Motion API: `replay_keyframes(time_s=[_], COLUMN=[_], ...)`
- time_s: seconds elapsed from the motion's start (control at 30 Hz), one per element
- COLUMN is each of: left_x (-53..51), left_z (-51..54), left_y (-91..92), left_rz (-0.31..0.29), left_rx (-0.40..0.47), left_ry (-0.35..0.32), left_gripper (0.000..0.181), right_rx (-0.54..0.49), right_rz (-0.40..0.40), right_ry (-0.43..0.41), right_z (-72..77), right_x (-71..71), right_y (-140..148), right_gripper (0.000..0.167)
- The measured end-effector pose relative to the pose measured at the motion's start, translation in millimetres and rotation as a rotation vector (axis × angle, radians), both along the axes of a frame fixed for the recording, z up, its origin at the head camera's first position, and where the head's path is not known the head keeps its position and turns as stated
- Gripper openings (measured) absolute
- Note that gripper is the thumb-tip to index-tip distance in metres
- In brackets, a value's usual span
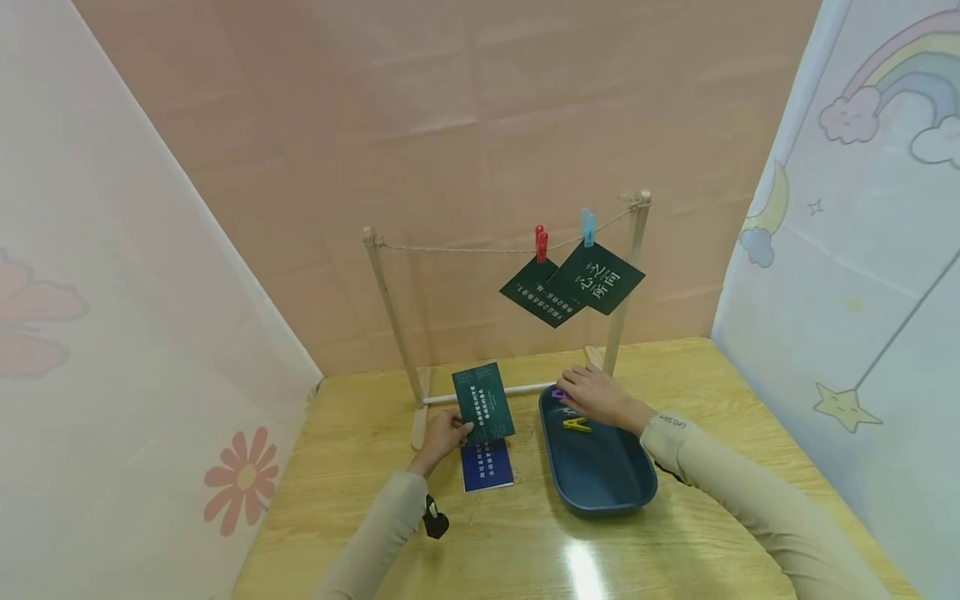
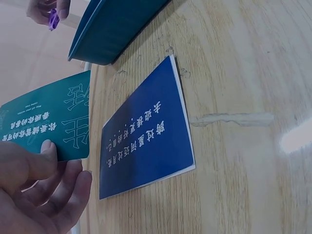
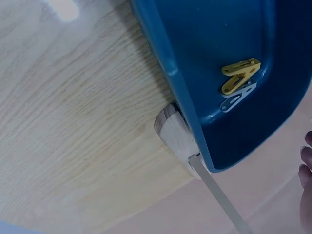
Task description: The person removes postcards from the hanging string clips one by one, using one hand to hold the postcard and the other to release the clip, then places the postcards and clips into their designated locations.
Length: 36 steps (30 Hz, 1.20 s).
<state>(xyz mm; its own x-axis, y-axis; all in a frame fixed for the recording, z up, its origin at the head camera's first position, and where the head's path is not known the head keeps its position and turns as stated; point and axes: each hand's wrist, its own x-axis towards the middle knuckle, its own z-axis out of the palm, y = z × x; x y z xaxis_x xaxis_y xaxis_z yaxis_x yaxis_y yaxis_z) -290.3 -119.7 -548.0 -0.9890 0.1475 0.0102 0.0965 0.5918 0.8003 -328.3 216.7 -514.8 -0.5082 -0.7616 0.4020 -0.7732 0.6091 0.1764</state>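
Note:
My left hand (image 1: 444, 433) pinches a green printed card (image 1: 482, 400) by its lower left corner, thumb on the front. Beneath that card, a blue printed card (image 1: 489, 473) lies on the table, partly covered in the head view. My right hand (image 1: 597, 395) is over the far end of a dark blue tray (image 1: 600, 483). Between its fingertips is a purple clothespin (image 2: 53, 19), seen in the left wrist view. Inside the tray lie a yellow clothespin (image 3: 241, 75) and a grey clothespin (image 3: 239, 96), side by side.
Behind the hands stands a wooden frame (image 1: 393, 317) with a string (image 1: 457, 249) across its top. A red clothespin (image 1: 542, 245) and a light blue clothespin (image 1: 588, 227) hold two dark green cards (image 1: 600, 279) on it, overlapping. A small black object (image 1: 435, 521) is beside the left sleeve.

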Motion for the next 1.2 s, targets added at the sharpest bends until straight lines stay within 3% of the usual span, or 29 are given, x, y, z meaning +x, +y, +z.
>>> replay_keyframes(time_s=[0.23, 0.63, 0.97, 1.2], left_x=[1.5, 6.7, 8.4, 12.2], left_z=[-1.3, -2.2, -12.3, -16.9], left_y=[-4.2, -8.6, -13.2, -14.7], left_rz=[-0.007, -0.012, -0.033, -0.045], left_rx=[-0.024, -0.047, -0.092, -0.085], left_ry=[-0.021, -0.122, -0.156, -0.198], left_gripper=[0.011, 0.011, 0.015, 0.015], right_rx=[0.049, 0.048, 0.047, 0.078], right_rz=[-0.007, -0.013, 0.023, -0.013], right_ry=[-0.011, -0.074, -0.062, -0.098], right_z=[-13.4, -23.8, -35.3, -46.1], right_x=[-0.7, 6.7, 10.7, 15.0], right_y=[-0.8, -0.2, 4.5, 8.6], right_gripper=[0.021, 0.019, 0.022, 0.024])
